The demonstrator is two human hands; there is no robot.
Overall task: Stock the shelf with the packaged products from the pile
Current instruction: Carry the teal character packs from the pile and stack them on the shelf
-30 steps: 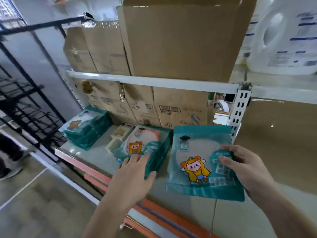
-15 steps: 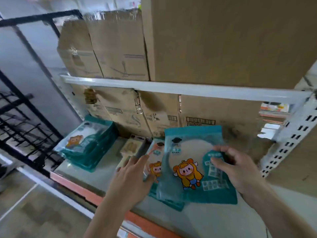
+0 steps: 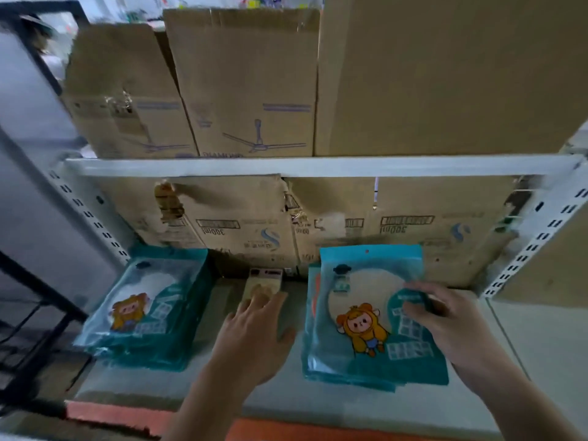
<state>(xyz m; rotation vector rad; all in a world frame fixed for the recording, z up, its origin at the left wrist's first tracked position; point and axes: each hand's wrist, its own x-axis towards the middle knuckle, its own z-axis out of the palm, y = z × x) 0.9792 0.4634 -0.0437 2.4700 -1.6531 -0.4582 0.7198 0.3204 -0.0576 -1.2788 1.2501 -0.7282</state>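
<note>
Nearest is the orange edge (image 3: 286, 431) of the shelf (image 3: 318, 399). Two arms reach over it.

The left hand (image 3: 254, 338) is in the middle, with its fingers spread wide. It holds nothing. Its fingertips (image 3: 251, 305) are at the near end of a small box (image 3: 262, 286) that lies between two heaps of packets. I cannot tell if they touch it.

The right hand (image 3: 445, 323) lies on the top packet (image 3: 366, 316), the blue one with a cartoon animal on it. Its fingers are bent on the packet. The picture is too blurry to tell if they pinch it or just press on it.

That packet lies flat on the right stack (image 3: 350, 377), near the front of the shelf. I think the step now is putting this packet down. Next, the right hand should let go and lift off without dragging the packet askew. Then it can go back for another one. The pile itself is not in view.

The left stack (image 3: 143, 310) lies well apart, by the left side. The small box is in the gap between the stacks and may have to move if packets go there.

Behind stand cardboard boxes (image 3: 248, 230), so packets cannot go far back. More big boxes (image 3: 248, 90) stand on the shelf above. A black rack (image 3: 31, 313) stands far left, and a white post (image 3: 534, 237) stands at the right.
</note>
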